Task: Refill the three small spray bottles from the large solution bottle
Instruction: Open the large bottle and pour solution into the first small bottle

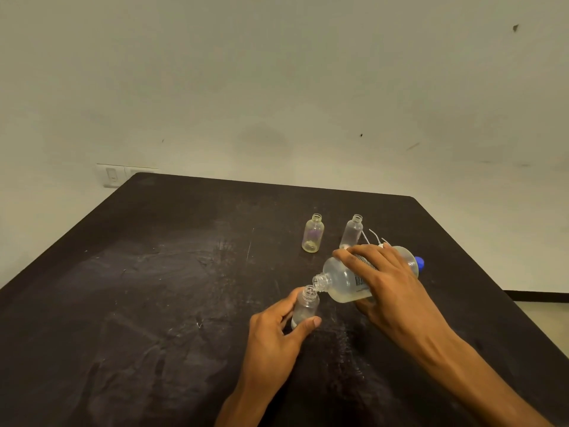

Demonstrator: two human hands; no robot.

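Observation:
My right hand [385,282] grips the large clear solution bottle [341,280], tipped on its side with its open neck over the mouth of a small bottle [305,306]. My left hand [277,328] holds that small bottle upright on the black table, thumb and fingers around it. Two more small uncapped bottles stand farther back: one yellowish [313,233] and one clear [352,231]. A little liquid lies along the low side of the large bottle.
A blue cap [420,262] lies on the black table [154,288] behind the large bottle. White spray tubes [374,235] poke up behind my right hand. A pale wall with a switch plate [112,175] stands beyond the table's far edge.

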